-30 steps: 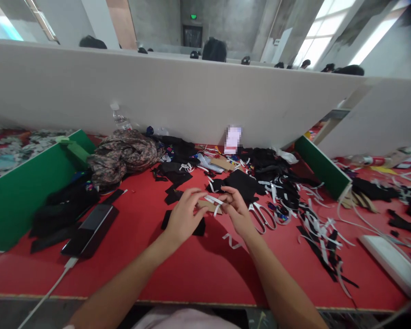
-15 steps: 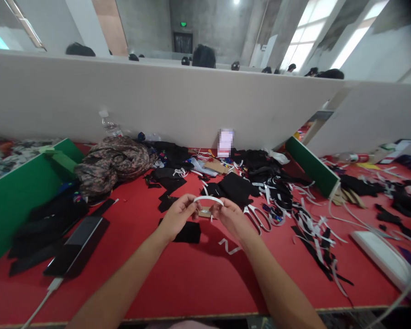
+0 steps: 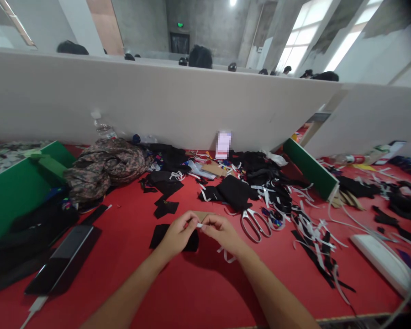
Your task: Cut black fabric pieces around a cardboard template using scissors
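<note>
Left hand (image 3: 178,235): thumb and fingers pinched on one end of small white strip (image 3: 199,225). Right hand (image 3: 224,234): pinched on other end. Strip spans gap between fingertips, visible part running roughly side to side; neither hand nearer, most of it hidden by fingers. Brown piece (image 3: 201,214) just beyond fingertips. Black fabric piece (image 3: 158,235) on red tabletop (image 3: 178,292), partly behind left hand. Scissors (image 3: 251,227) right of right hand, apart, loops nearer person.
</note>
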`<state>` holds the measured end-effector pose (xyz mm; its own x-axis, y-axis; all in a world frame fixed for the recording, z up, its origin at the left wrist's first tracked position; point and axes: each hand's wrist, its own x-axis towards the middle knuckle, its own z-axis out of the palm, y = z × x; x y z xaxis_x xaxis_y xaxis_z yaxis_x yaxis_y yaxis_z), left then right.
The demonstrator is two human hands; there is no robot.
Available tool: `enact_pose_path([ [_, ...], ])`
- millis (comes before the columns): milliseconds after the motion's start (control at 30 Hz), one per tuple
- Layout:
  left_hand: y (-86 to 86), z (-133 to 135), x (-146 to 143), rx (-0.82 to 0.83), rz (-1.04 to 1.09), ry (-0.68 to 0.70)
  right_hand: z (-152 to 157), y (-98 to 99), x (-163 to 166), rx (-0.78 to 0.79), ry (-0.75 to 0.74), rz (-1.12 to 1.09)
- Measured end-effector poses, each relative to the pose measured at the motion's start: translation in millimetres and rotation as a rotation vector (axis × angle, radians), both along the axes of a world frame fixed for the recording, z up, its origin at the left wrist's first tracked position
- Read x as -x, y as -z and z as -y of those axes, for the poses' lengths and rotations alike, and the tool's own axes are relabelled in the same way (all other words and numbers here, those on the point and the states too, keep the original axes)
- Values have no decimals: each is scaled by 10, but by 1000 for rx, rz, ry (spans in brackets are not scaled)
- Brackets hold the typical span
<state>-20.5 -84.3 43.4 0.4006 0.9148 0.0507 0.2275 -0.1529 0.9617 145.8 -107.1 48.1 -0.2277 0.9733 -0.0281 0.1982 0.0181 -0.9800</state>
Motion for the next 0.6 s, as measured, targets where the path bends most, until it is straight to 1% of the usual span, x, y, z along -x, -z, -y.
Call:
enact_pose_path([
  [67, 37, -4, -5, 90, 97, 9, -11, 29, -13, 21, -42, -52],
  [200, 97, -39, -3, 286, 400, -18, -49, 101, -39, 50, -95, -262],
  [333, 97, -54, -15, 395, 632, -50, -64, 138, -46, 7, -119, -362],
  [467, 72, -58, -19, 474, 754, -82, -67, 165, -40, -7, -146, -412],
  [600, 94, -76, -19, 529, 822, -104, -64, 168, -24, 34, -115, -457],
])
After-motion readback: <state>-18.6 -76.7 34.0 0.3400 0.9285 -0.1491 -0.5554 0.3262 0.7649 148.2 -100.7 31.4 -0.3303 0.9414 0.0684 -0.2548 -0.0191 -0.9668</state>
